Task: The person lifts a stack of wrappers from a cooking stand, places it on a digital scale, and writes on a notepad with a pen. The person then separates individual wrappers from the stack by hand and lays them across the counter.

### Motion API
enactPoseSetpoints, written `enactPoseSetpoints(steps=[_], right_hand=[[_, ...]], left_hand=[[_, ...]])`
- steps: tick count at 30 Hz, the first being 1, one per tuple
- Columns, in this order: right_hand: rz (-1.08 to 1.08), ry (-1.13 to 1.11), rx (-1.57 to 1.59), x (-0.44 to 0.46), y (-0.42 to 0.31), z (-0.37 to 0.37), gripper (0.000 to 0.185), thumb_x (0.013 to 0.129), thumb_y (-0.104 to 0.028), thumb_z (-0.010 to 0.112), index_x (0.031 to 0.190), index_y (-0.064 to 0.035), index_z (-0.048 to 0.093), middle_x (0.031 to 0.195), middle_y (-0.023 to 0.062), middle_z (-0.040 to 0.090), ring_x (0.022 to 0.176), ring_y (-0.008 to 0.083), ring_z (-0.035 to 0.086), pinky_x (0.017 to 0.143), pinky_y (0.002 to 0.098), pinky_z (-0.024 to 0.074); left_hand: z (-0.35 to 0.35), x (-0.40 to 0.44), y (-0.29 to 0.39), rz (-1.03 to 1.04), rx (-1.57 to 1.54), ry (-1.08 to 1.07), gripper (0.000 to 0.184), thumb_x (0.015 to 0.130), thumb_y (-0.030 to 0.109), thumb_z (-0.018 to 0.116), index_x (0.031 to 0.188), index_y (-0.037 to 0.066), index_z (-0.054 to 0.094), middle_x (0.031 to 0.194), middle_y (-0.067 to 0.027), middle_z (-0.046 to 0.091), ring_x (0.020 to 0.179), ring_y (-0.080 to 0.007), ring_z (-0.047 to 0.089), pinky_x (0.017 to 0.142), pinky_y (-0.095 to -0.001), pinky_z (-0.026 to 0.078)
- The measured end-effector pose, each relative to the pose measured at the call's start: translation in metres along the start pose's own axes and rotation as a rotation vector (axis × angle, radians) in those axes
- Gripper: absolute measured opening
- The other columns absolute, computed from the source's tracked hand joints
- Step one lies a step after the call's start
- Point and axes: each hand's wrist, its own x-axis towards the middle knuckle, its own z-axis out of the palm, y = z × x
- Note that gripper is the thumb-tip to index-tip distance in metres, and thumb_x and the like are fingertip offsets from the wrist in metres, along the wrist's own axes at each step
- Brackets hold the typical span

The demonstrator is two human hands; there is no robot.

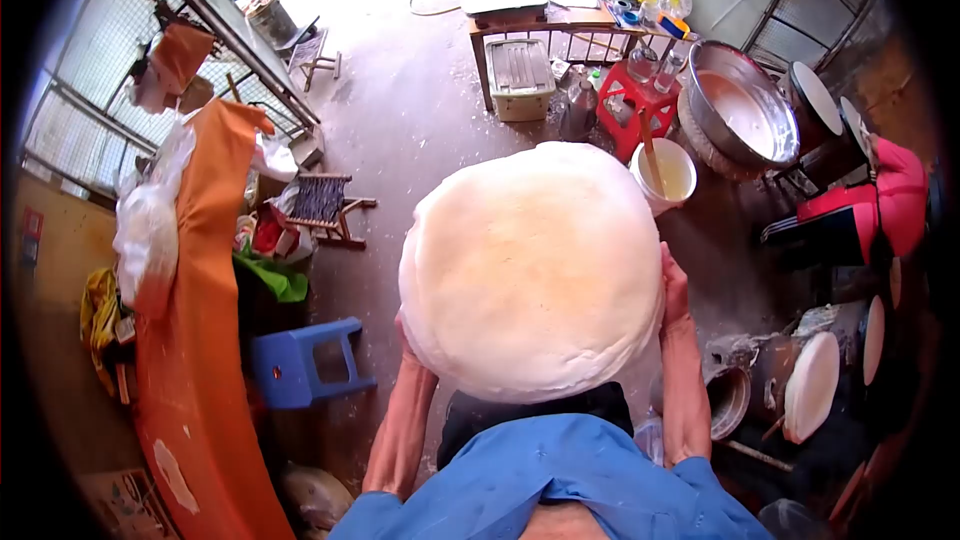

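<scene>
A large stack of round, pale flatbreads (535, 265) is held up in front of my blue shirt, its top lightly browned in the middle. My left hand (408, 338) supports the left edge, mostly hidden by the stack. On the right edge, my right hand (674, 285) grips the stack with its fingers partly out of sight behind it. Just beyond the stack's upper right side is a white bucket (678, 176) with pale liquid and a wooden stick (652, 152).
An orange-covered surface (205, 340) runs along the left, near a blue stool (310, 362). Ahead stand a table (560, 18), a red stool (630, 105) and a large metal basin (742, 105). At right are a person in pink (902, 195) and round-topped drums (812, 387).
</scene>
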Motion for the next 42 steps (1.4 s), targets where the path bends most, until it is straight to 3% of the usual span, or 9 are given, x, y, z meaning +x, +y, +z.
enactPoseSetpoints(steps=[7, 9, 17, 35, 38, 39, 40, 41, 42], right_hand=[[-0.17, 0.111, -0.082, 0.225, -0.052, 0.008, 0.054, 0.103, -0.043, 0.041, 0.133, -0.0004, 0.055, 0.127, 0.0135, 0.064, 0.112, 0.0243, 0.063, 0.097, 0.0361, 0.0504], [0.025, 0.004, -0.07, 0.282, -0.079, 0.017, 0.054, 0.103, -0.043, 0.043, 0.134, -0.0006, 0.054, 0.127, 0.0137, 0.063, 0.116, 0.024, 0.061, 0.098, 0.0361, 0.0493], [0.084, 0.006, -0.009, 0.468, -0.162, 0.071, 0.059, 0.101, -0.046, 0.045, 0.137, 0.0001, 0.051, 0.131, 0.0135, 0.061, 0.117, 0.0239, 0.06, 0.101, 0.035, 0.0466], [-0.194, 0.163, -0.146, 0.913, -0.292, 0.111, 0.062, 0.103, -0.049, 0.04, 0.134, 0.0025, 0.052, 0.126, 0.014, 0.063, 0.113, 0.0228, 0.062, 0.097, 0.0327, 0.0495], [-0.1, 0.312, -0.287, 0.956, -0.285, 0.076, 0.07, 0.099, -0.058, 0.041, 0.132, 0.0018, 0.054, 0.124, 0.0133, 0.064, 0.11, 0.0217, 0.062, 0.095, 0.0343, 0.048], [0.103, 0.378, -0.386, 0.967, -0.278, 0.034, 0.078, 0.096, -0.065, 0.04, 0.132, 0.0022, 0.055, 0.128, 0.015, 0.062, 0.114, 0.0244, 0.06, 0.097, 0.0342, 0.0444], [0.014, 0.724, -0.701, 0.957, -0.27, 0.025, 0.089, 0.091, -0.072, 0.04, 0.135, 0.004, 0.052, 0.133, 0.0182, 0.057, 0.121, 0.0296, 0.055, 0.102, 0.0383, 0.039], [-0.031, 0.747, -0.777, 0.946, -0.262, -0.018, 0.097, 0.087, -0.079, 0.036, 0.148, -0.004, 0.039, 0.147, 0.0216, 0.045, 0.138, 0.035, 0.038, 0.112, 0.0511, 0.0219], [0.076, 0.875, -0.629, 0.919, -0.263, -0.015, 0.095, 0.087, -0.079, 0.037, 0.149, -0.0067, 0.037, 0.145, 0.0217, 0.046, 0.137, 0.0343, 0.04, 0.112, 0.0491, 0.024]], left_hand=[[0.019, 0.22, 0.045, 0.023, 0.063, 0.024, 0.064, 0.091, 0.044, 0.048, 0.141, 0.005, 0.047, 0.134, -0.0179, 0.058, 0.117, -0.0337, 0.059, 0.1, -0.0468, 0.05], [0.023, 0.257, 0.063, 0.001, 0.117, 0.059, 0.063, 0.092, 0.043, 0.048, 0.141, 0.005, 0.047, 0.134, -0.0176, 0.058, 0.117, -0.0331, 0.059, 0.099, -0.0462, 0.05], [0.074, 0.46, 0.125, 0.039, 0.191, 0.026, 0.059, 0.093, 0.041, 0.046, 0.14, 0.004, 0.048, 0.132, -0.0164, 0.059, 0.115, -0.0307, 0.06, 0.096, -0.044, 0.052], [0.167, 0.968, 0.246, -0.037, 0.124, 0.04, 0.044, 0.097, 0.03, 0.042, 0.124, 0.0, 0.058, 0.111, -0.015, 0.068, 0.098, -0.0244, 0.067, 0.078, -0.0367, 0.058], [0.092, 1.02, 0.258, -0.094, 0.195, -0.06, 0.05, 0.099, 0.037, 0.042, 0.129, -0.001, 0.054, 0.119, -0.0159, 0.065, 0.106, -0.0262, 0.064, 0.088, -0.0375, 0.055], [0.088, 1.018, 0.267, -0.133, 0.167, 0.089, 0.057, 0.098, 0.043, 0.043, 0.134, -0.001, 0.05, 0.124, -0.0174, 0.062, 0.112, -0.0283, 0.061, 0.096, -0.0399, 0.05], [0.086, 1.014, 0.278, -0.16, 0.138, 0.225, 0.064, 0.098, 0.05, 0.043, 0.138, 0.0, 0.046, 0.129, -0.0188, 0.058, 0.119, -0.0304, 0.057, 0.103, -0.0423, 0.045], [0.067, 1.0, 0.29, -0.111, 0.291, 0.439, 0.07, 0.097, 0.054, 0.043, 0.141, 0.0, 0.042, 0.134, -0.0203, 0.054, 0.124, -0.0325, 0.052, 0.107, -0.0444, 0.04], [0.035, 0.979, 0.302, -0.057, 0.44, 0.653, 0.076, 0.096, 0.059, 0.043, 0.145, 0.001, 0.037, 0.138, -0.0217, 0.05, 0.129, -0.0345, 0.048, 0.111, -0.0465, 0.035]])
